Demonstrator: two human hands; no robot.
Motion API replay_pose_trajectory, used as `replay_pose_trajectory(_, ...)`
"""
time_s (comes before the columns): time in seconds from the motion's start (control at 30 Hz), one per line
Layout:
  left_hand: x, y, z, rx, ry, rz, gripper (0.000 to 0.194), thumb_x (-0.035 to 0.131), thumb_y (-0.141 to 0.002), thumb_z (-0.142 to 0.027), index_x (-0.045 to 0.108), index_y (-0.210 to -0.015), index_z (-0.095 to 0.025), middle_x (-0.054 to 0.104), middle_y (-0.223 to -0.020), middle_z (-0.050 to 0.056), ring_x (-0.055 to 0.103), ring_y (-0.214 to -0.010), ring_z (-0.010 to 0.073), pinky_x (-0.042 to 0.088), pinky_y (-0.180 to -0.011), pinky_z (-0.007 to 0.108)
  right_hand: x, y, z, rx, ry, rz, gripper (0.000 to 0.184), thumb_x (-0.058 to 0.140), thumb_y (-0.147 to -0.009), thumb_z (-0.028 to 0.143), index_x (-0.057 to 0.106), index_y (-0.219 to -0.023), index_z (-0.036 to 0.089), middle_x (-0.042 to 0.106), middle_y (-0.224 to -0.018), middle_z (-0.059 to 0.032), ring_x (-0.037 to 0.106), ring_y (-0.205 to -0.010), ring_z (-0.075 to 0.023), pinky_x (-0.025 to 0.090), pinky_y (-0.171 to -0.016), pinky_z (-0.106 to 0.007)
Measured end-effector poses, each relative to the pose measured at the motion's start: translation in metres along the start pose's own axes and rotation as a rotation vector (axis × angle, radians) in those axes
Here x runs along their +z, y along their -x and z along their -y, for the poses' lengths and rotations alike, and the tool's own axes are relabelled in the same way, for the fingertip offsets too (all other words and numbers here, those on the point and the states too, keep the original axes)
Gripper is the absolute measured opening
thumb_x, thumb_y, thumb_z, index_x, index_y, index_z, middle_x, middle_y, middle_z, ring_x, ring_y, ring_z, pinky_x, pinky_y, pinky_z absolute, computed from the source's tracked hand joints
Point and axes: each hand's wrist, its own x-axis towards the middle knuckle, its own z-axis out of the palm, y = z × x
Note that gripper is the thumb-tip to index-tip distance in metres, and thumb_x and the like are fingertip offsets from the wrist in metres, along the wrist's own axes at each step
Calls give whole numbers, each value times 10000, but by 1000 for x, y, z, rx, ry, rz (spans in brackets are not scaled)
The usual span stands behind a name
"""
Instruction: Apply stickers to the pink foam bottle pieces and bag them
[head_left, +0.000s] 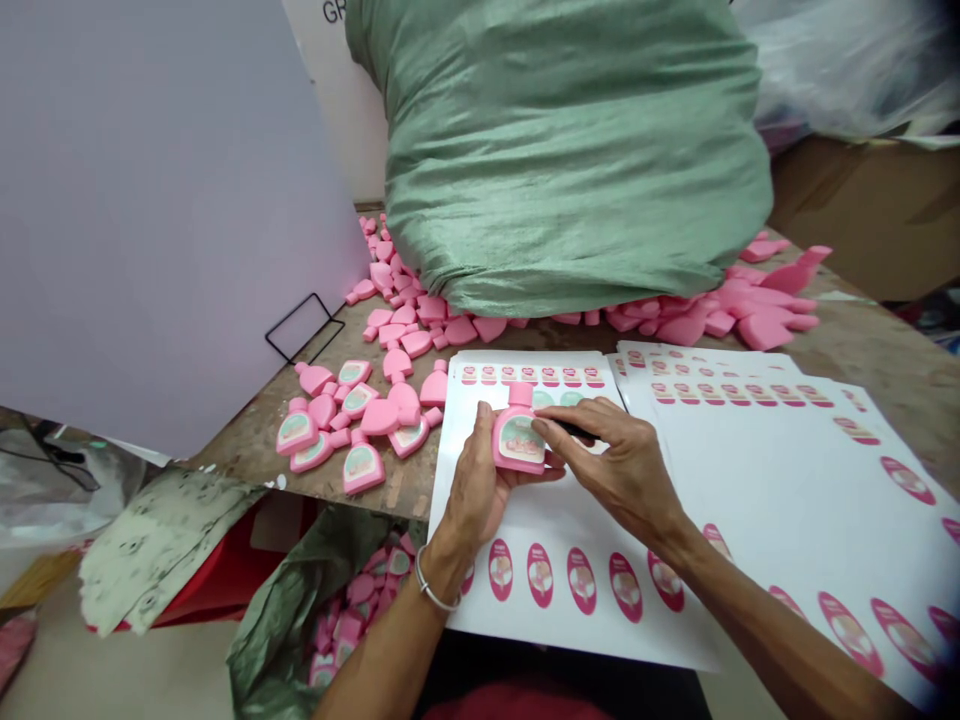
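Observation:
My left hand [474, 485] grips a small pink plastic bottle [519, 440] upright, fingers behind its base and thumb along its side. On the bottle's front is a pale green label with a pink picture. My right hand [626, 465] is closed round a thin black tool [574, 430] whose kind I cannot make out. Its thumb and fingertips are at the label's right edge. Both hands are above a white sticker sheet [540, 510], printed with pink oval stickers along the near edge and small ones along the far edge.
Labelled pink bottles [364, 465] lie to the left, with more pink pieces [409, 315] behind. A large green sack [570, 150] stands at the back. More sticker sheets [750, 460] lie on the right. Below the table edge, an open green bag [277, 630] contains pink bottles.

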Motion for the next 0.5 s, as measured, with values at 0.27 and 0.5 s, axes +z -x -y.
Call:
replay_pose_trajectory(0.27, 3, 13, -10, 33, -245, 115, 295, 693, -754, -270, 598, -1015, -172, 636, -909, 26, 629, -818, 157, 545, -788, 323, 4, -2, 0, 152, 81, -11, 409, 707, -695, 537, 672, -955, 222, 698, -956, -82, 629, -873, -249, 485, -776, -382)
replay_pose_trajectory(0.5, -26, 12, -23, 54, -503, -120, 341, 622, -773, -448, 595, -962, -165, 670, -864, 70, 635, -649, 178, 542, -674, 344, -18, -37, -85, 368, 61, -7, 454, 631, -722, 598, 654, -953, 208, 691, -981, -64, 629, -862, -204, 484, -755, -326)
